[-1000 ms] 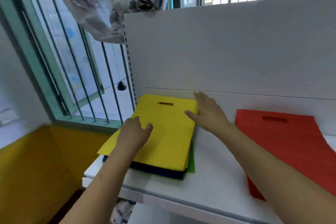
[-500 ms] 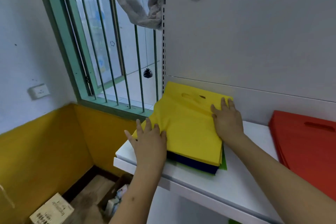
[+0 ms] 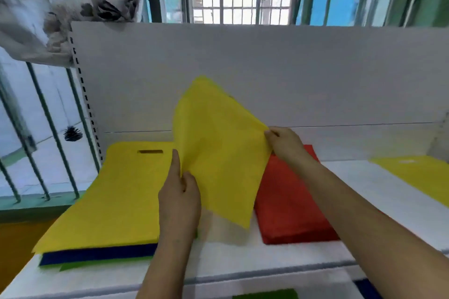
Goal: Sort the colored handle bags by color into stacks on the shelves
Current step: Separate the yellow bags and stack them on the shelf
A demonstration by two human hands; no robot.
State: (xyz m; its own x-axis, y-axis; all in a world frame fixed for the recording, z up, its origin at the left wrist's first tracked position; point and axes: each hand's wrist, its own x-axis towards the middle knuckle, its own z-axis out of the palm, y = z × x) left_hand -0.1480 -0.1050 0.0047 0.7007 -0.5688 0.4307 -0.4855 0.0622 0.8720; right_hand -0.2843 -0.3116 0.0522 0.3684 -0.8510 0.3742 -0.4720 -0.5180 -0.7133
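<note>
A yellow handle bag (image 3: 218, 143) hangs lifted above the white shelf (image 3: 230, 262). My left hand (image 3: 179, 194) pinches its lower left edge and my right hand (image 3: 284, 143) pinches its right corner. Under it on the left lies a mixed stack (image 3: 109, 201) with a yellow bag on top, a dark blue layer (image 3: 97, 253) and a green layer (image 3: 73, 266) below. A red stack (image 3: 291, 211) lies to the right of centre, partly behind the lifted bag. At the far right rests another yellow bag (image 3: 418, 175).
The white back panel (image 3: 267, 68) rises behind the shelf. A barred window (image 3: 43, 141) and a bunched curtain (image 3: 60, 7) are at the left. Green (image 3: 264, 294) and blue (image 3: 366, 289) bags show on a lower shelf at the bottom edge.
Both hands lay flat on the yellow top of the left stack; now they pinch one yellow bag and have raised it toward the right. The camera has swung right, showing the far-right yellow bag.
</note>
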